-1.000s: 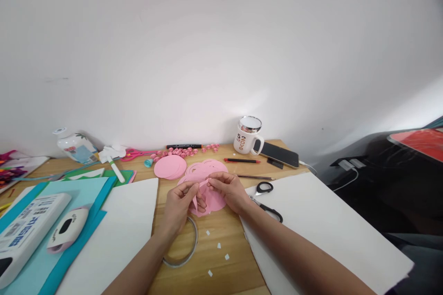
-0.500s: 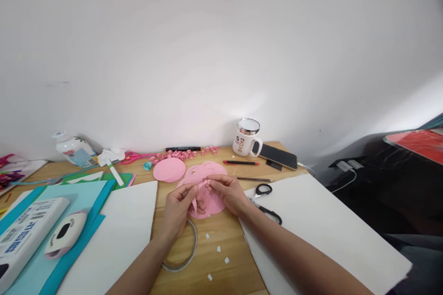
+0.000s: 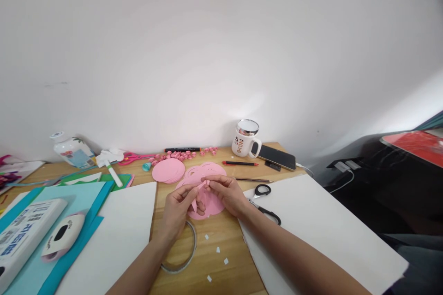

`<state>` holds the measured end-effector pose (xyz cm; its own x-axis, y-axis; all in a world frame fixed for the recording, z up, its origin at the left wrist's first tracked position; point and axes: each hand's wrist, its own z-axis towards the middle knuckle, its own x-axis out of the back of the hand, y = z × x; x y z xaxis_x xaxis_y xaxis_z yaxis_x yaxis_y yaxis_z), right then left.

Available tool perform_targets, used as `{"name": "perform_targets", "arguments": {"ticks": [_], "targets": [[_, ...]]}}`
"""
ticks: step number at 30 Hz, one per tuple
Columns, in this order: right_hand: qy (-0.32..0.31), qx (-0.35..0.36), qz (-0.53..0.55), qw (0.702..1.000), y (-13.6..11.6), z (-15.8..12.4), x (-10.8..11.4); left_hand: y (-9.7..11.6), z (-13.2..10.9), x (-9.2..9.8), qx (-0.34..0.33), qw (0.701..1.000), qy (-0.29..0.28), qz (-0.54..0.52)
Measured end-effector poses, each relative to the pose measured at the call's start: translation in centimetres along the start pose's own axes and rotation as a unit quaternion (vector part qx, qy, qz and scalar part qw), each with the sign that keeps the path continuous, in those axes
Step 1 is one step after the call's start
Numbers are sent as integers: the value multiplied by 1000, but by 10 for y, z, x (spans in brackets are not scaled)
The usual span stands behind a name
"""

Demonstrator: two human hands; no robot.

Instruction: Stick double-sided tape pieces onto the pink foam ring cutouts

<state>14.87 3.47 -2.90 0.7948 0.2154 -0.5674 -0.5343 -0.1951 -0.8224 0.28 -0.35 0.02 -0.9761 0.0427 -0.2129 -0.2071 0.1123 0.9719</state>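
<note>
Pink paper strip (image 3: 194, 206), one, held between both hands above a heap of pink paper cut-outs (image 3: 215, 206). Left hand (image 3: 178, 203): thumb and fingers pinched on the strip, one part hanging below them. Right hand (image 3: 225, 192): fingertips pinched on its other end (that end partly hidden by the fingers). Pink paper discs (image 3: 168, 170), stacked, just left of the heap. Tape roll (image 3: 194, 239), flat on the wooden bench (image 3: 238, 267), beside the left wrist. Black-handled scissors (image 3: 266, 211), opened, on white board (image 3: 318, 230), near the right wrist.
</note>
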Motion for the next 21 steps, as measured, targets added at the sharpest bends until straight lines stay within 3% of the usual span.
{"name": "perform_targets", "arguments": {"ticks": [12,21], "targets": [[36,14,-23,999,0,0,0,-4,1,1,13,1000,-6,-17],[13,6,-17,1000,0,-1,0,-2,1,0,19,999,-20,-16]]}}
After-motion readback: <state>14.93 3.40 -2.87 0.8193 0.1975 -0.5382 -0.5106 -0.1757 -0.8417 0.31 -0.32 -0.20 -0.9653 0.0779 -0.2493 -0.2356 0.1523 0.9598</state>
